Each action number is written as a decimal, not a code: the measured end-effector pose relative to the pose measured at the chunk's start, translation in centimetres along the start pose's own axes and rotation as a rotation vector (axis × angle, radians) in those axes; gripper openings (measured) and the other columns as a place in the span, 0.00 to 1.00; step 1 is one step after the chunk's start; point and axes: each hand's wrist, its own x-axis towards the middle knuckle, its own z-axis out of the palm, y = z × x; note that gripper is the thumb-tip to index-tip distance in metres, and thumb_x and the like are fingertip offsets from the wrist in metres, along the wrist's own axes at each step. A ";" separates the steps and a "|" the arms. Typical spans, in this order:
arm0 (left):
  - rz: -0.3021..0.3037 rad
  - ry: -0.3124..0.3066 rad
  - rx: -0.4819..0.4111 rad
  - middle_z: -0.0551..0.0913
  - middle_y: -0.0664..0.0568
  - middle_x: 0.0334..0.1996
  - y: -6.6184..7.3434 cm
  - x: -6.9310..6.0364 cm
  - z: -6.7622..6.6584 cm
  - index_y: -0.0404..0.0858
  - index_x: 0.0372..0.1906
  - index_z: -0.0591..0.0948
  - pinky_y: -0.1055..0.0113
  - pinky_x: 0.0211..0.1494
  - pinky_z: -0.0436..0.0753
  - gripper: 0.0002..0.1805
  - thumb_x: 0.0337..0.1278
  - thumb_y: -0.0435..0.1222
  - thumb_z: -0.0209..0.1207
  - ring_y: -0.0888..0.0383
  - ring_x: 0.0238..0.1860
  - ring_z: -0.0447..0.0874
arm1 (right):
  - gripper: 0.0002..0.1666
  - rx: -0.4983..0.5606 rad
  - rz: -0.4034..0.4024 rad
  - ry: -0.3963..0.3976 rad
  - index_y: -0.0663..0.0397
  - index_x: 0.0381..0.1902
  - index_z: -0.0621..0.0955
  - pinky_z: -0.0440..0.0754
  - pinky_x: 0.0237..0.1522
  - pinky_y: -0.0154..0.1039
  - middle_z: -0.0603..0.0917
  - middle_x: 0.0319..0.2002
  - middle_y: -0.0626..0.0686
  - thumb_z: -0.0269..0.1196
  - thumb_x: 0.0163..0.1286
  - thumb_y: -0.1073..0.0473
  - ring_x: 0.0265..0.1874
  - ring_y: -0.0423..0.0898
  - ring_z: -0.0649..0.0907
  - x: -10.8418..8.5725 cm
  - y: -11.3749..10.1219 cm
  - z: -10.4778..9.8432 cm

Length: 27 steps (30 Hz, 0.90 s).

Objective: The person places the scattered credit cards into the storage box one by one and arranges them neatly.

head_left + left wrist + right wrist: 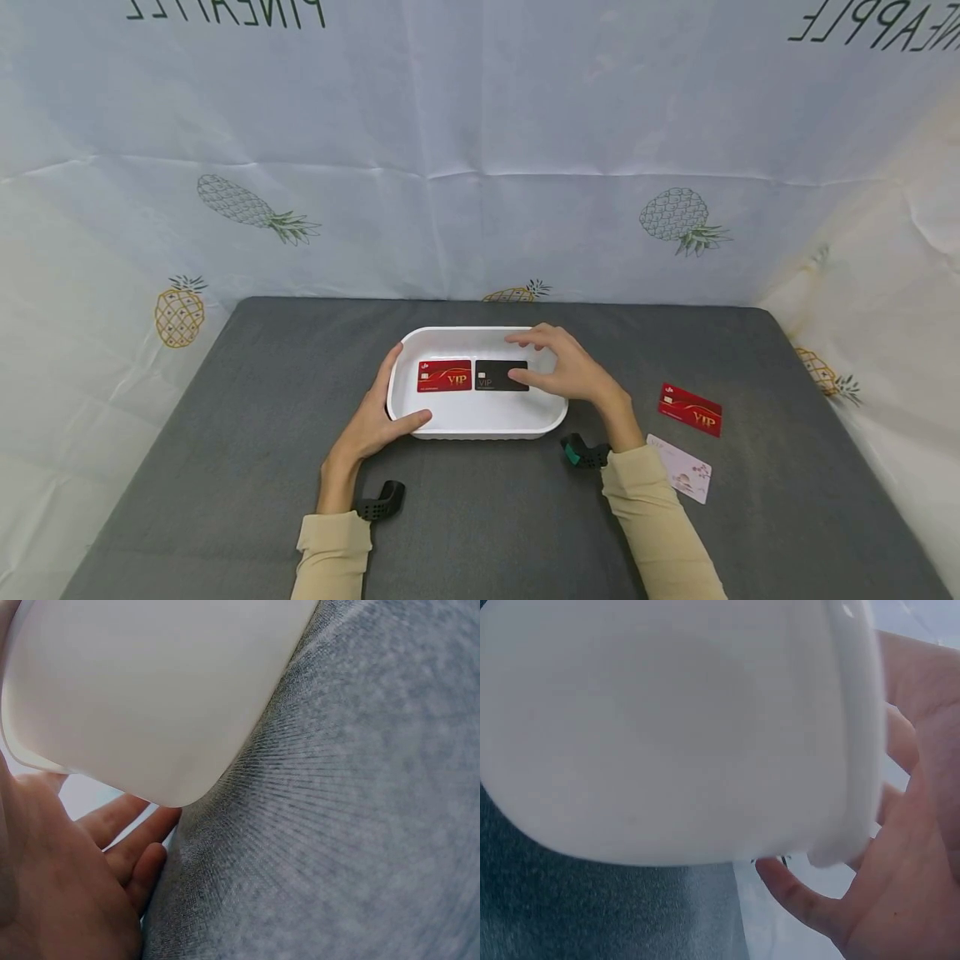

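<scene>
A white tray (465, 415) with rounded corners sits on the dark grey table. Inside it, a red VIP card (438, 377) and a black VIP card (497, 377) lie side by side. My left hand (382, 421) holds the tray's left end, thumb over the near rim and fingers along the outer side; the left wrist view shows these fingers partly behind the tray wall. Above the tray's right part is my right hand (562, 367), its thumb and fingers apart with nothing seen between them. The thumb tip overlaps the black card's right edge; whether it touches cannot be told.
On the table (225, 467), right of the tray, lies another red VIP card (691, 409). Nearer, a pale pink card (684, 471) is partly covered by the right sleeve (652, 508). A pineapple-print cloth (450, 233) hangs behind the table.
</scene>
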 end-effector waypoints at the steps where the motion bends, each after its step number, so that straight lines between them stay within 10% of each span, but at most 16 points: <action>1: 0.003 0.001 -0.002 0.62 0.41 0.77 0.0 0.0 0.0 0.53 0.83 0.46 0.46 0.61 0.74 0.60 0.50 0.41 0.72 0.41 0.63 0.73 | 0.30 -0.002 0.000 0.009 0.55 0.64 0.80 0.73 0.57 0.64 0.82 0.57 0.63 0.72 0.65 0.59 0.53 0.63 0.78 -0.1 0.0 -0.1; 17: 0.003 0.005 0.000 0.61 0.42 0.77 0.0 0.1 0.0 0.52 0.83 0.46 0.44 0.62 0.74 0.60 0.50 0.41 0.72 0.41 0.65 0.71 | 0.35 -0.054 0.056 0.090 0.51 0.68 0.78 0.75 0.51 0.50 0.81 0.52 0.61 0.73 0.63 0.56 0.48 0.60 0.76 -1.7 0.6 -1.5; 27: -0.003 0.003 0.003 0.61 0.43 0.78 0.1 0.1 0.0 0.52 0.83 0.46 0.43 0.64 0.73 0.59 0.51 0.41 0.71 0.42 0.65 0.71 | 0.36 -0.033 0.115 0.116 0.51 0.68 0.77 0.79 0.54 0.60 0.81 0.59 0.61 0.74 0.62 0.55 0.54 0.57 0.79 -2.8 0.9 -2.1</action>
